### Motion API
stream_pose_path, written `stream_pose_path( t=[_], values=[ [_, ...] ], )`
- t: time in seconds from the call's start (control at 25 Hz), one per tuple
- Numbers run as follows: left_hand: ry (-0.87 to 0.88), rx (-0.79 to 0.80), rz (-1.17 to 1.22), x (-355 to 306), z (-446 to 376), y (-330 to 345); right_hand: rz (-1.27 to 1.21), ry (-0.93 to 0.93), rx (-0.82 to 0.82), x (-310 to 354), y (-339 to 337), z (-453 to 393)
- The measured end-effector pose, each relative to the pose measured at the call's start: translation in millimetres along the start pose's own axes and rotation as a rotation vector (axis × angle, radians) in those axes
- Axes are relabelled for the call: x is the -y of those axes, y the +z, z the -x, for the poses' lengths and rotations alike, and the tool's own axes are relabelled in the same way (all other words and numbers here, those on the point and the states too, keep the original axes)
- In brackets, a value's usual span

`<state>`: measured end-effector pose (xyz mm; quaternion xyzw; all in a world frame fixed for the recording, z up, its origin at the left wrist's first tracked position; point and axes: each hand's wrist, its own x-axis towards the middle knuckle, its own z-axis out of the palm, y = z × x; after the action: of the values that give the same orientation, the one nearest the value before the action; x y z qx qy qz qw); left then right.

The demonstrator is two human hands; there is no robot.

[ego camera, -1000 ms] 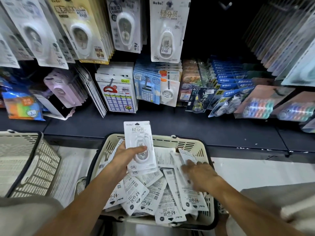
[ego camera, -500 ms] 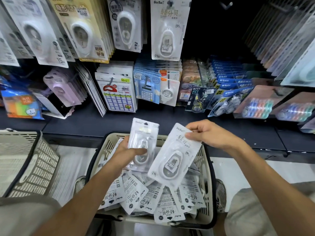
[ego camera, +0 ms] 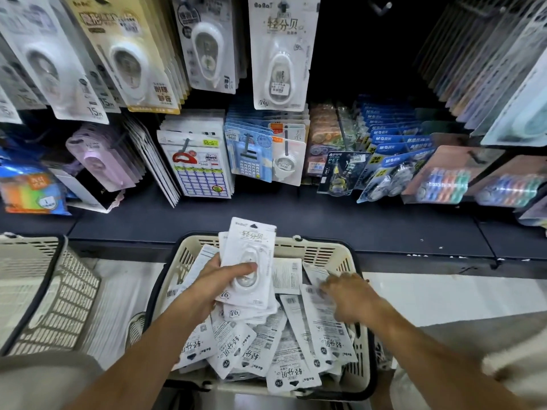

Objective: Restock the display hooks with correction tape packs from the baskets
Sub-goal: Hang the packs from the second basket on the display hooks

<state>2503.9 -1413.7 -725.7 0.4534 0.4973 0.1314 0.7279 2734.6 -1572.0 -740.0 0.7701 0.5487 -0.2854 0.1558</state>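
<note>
Packs [ego camera: 250, 261] marked "76" gripped fanned in left hand [ego camera: 220, 281]; right hand [ego camera: 347, 294], blurred, grasp unclear, touching basket [ego camera: 313, 251] packs.

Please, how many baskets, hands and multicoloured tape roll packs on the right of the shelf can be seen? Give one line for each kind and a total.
Baskets: 2, the basket of packs and the side basket
Hands: 2, the left hand and the right hand
Multicoloured tape roll packs: 2
Total: 6
</note>
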Motion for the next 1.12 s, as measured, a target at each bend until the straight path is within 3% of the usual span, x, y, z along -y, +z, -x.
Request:
stream_pose_path(
  t=[0.04, 0.08, 0.16, 0.24, 0.32, 0.4, 0.48, 0.56, 0.68, 0.76, 0.84, 0.92, 1.04, 1.12],
  values=[
    [0.012, -0.026, 0.017, 0, -1, -3, 0.167, -0.017, -0.029, 2, 11, -3],
    [0.027, -0.046, 0.028, 1, -2, -5, 0.135, -0.001, -0.133, 4, 11, -5],
    [0.054, -0.080, 0.032, 1, -4, -7, -0.089, 0.023, -0.374, -3, -13, -12],
    [0.063, -0.099, 0.002, 3, -5, -6, -0.365, 0.001, -0.481, -20, -39, -19],
    [0.066, -0.105, -0.032, 5, -4, -5, -0.355, -0.078, -0.355, -25, -51, -18],
    [0.073, -0.083, -0.044, 6, -3, -4, -0.110, -0.036, -0.183, -17, -27, -19],
    [0.079, -0.069, -0.049, 6, -4, -5, 0.192, 0.014, -0.181, -5, 15, -22],
    [0.083, -0.059, -0.046, 7, -5, -5, 0.279, 0.061, -0.251, -3, 30, -25],
    [0.080, -0.095, -0.059, 10, -6, -9, -0.037, 0.125, -0.400, -11, -11, -30],
    [0.076, -0.100, -0.075, 12, -9, -13, -0.376, -0.013, -0.500, -20, -50, -22],
    [0.076, -0.043, -0.108, 12, -8, -15, -0.797, -0.211, -0.465, -26, -88, -10],
    [0.074, 0.028, -0.144, 10, -5, -11, -1.054, -0.343, -0.339, -24, -110, 1],
    [-0.008, 0.163, -0.078, 9, -4, -2, -1.039, -0.320, -0.141, -2, -103, 2],
    [-0.112, 0.265, -0.011, 7, 1, 1, -0.984, -0.230, -0.139, 18, -87, -3]
  ],
)
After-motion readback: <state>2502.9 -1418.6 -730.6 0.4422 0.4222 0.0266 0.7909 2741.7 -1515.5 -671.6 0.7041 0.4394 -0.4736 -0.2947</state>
